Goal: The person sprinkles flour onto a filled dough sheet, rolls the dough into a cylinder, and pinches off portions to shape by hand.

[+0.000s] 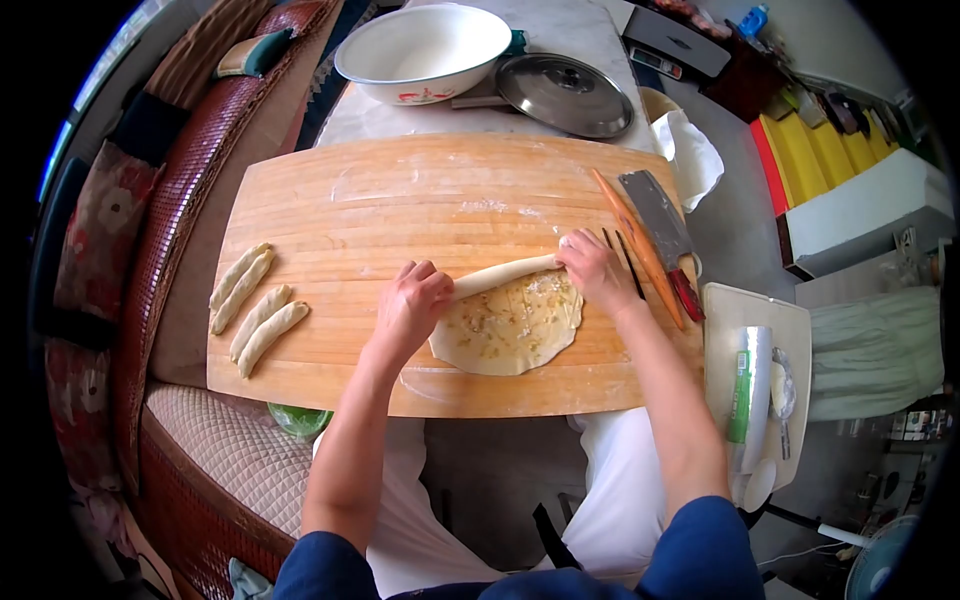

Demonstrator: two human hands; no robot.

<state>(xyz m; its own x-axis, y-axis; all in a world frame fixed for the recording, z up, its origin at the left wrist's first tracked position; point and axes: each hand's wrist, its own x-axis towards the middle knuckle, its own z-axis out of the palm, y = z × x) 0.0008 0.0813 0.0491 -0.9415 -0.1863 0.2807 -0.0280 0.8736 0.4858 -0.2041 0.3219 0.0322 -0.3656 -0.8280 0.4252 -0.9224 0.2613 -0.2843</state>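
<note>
A flat sheet of dough (pixel 510 325) with yellowish bits on it lies on the wooden board (pixel 400 205), its far edge rolled into a tube. My left hand (pixel 415 298) is closed on the tube's left end, and my right hand (pixel 590 262) pinches its right end. Several twisted dough strips (pixel 265 325) rest in pairs at the board's left side. Just right of my right hand are two thin dark sticks (pixel 630 262), then an orange-brown rolling pin (pixel 640 245) and a cleaver (pixel 660 220) with a red handle.
Beyond the board stand a white enamel bowl (pixel 425 50) and a pan with a glass lid (pixel 568 95). A pale tray (pixel 725 310) with a wrapped roll (pixel 750 400) is at the right. A green bowl (pixel 298 418) sits under the board's near left edge.
</note>
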